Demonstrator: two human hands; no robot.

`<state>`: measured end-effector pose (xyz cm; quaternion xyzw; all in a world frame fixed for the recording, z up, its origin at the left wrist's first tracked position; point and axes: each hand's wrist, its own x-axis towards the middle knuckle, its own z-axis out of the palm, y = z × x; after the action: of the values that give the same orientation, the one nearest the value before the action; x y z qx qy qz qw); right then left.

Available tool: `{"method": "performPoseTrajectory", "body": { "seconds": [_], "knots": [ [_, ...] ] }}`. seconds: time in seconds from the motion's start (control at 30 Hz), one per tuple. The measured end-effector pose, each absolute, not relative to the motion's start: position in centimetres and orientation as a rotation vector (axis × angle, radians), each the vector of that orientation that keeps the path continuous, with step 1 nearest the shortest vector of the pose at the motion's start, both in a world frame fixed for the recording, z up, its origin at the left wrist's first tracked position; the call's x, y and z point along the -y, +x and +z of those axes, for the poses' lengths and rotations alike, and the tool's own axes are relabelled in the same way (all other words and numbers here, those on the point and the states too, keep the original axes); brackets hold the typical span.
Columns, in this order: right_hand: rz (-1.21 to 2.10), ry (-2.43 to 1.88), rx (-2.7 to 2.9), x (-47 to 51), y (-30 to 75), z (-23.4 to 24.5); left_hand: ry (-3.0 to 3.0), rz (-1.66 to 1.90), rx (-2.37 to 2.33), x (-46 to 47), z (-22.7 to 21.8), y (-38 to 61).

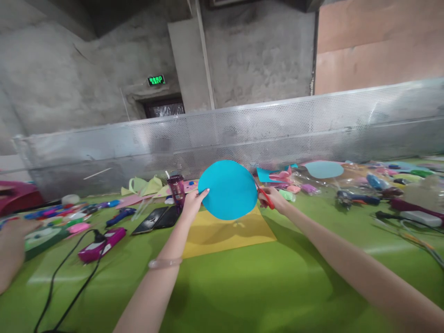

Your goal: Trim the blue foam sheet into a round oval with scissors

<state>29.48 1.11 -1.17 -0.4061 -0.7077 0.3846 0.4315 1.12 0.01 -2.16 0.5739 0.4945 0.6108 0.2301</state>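
A round sheet of blue paper (227,189) is held up in front of me, its outline slightly uneven. My left hand (196,200) pinches its left edge, thumb on the near face. At the right edge, my right hand (269,198) is closed around a pair of red-handled scissors (267,196), whose blades lie along the paper's rim. Whether the blades are parted I cannot tell. Below the disc, a yellow sheet (225,236) lies flat on the green table cover (243,282).
A purple cup with a straw (176,190) stands left, near a black phone (151,221). Further left are a magenta power strip (102,245) with a black cable and another person's arm (12,249). Glue guns (357,199) and craft packets lie right. A perforated metal panel (243,134) borders the back.
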Motion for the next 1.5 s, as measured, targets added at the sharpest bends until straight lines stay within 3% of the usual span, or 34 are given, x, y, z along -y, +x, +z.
{"method": "performPoseTrajectory", "body": {
  "seconds": [1.5],
  "knots": [
    [0.92,-1.04,1.766,-1.01,29.54,-1.05,1.494,1.704,-1.273,0.17,-2.11,1.37]
  ]
}}
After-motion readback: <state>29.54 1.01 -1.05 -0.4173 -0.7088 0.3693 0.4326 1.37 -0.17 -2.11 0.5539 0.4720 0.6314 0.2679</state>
